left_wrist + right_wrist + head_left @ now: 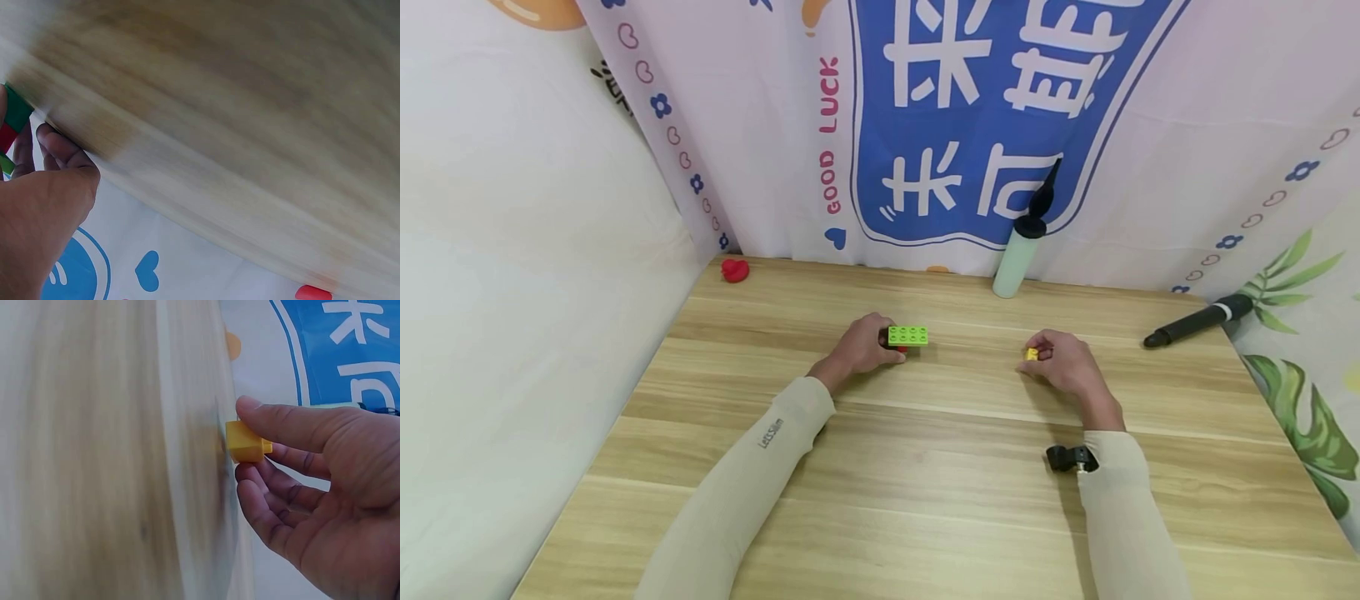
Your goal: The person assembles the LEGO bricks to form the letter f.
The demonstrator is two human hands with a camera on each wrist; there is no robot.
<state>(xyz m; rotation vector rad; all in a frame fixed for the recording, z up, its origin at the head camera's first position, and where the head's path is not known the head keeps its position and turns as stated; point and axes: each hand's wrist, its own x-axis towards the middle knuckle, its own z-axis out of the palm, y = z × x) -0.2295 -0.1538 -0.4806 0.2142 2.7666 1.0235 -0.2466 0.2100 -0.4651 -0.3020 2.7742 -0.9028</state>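
Observation:
My left hand (865, 343) grips a small stack of toy building bricks near the middle of the table. On top of it lies a bright green brick (907, 335) with rows of studs, and part of a red brick (902, 348) shows beneath. The left wrist view cuts the stack off at its edge, where a darker green brick (20, 107) borders the red one. To the right, my right hand (1063, 360) pinches a small yellow brick (245, 442) between thumb and fingers. One stud of it points toward the palm in the right wrist view.
A red rubber duck (735, 270) sits in the table's back left corner. At the back stands a pale green hand pump (1018, 258) with a black nozzle. A black pen-shaped object (1197, 322) lies at the right edge. Printed cloth (820, 108) hangs behind the wooden table (917, 500).

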